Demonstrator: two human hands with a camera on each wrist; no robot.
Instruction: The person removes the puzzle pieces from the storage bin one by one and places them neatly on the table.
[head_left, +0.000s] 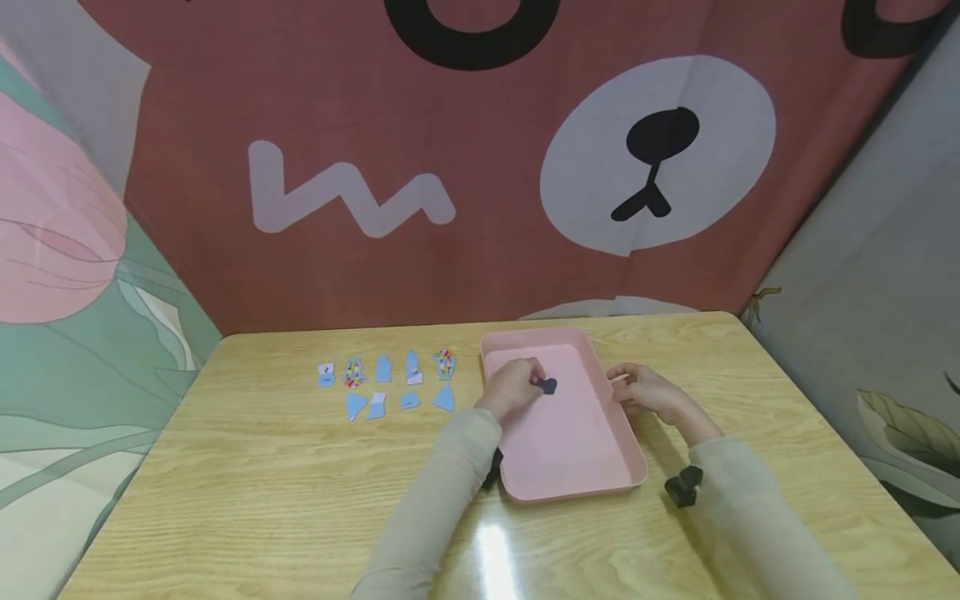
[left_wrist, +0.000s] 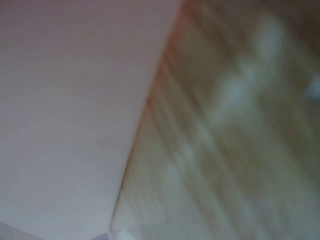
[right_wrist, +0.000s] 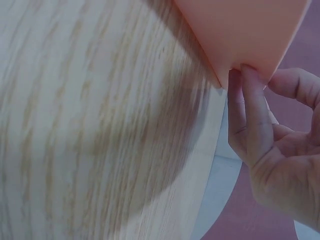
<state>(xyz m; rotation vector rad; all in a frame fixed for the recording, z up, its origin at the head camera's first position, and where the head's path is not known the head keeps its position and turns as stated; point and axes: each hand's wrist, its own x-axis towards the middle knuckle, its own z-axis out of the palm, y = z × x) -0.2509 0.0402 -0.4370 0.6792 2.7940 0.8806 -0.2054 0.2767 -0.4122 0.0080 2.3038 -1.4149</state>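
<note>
A shallow pink tray [head_left: 573,450] stands on the wooden table. Over its left side reaches my left hand [head_left: 512,387], pinching a small dark flat piece [head_left: 549,386] between its fingertips, above the tray floor. The left wrist view catches only the tray's pale surface [left_wrist: 75,115] and blurred wood, with the hand out of sight. My right hand [head_left: 651,392] grips the tray's right wall. Up close in the right wrist view, its fingers [right_wrist: 257,115] press the outer wall and the thumb side is at the rim.
Left of the tray, several small cut pieces [head_left: 377,405] lie in two rows, mostly light blue, some with colourful dots. A hanging cloth [head_left: 360,275] with a bear print rises behind the table [head_left: 285,483]. Dark wrist devices [head_left: 683,486] sit at both sleeves.
</note>
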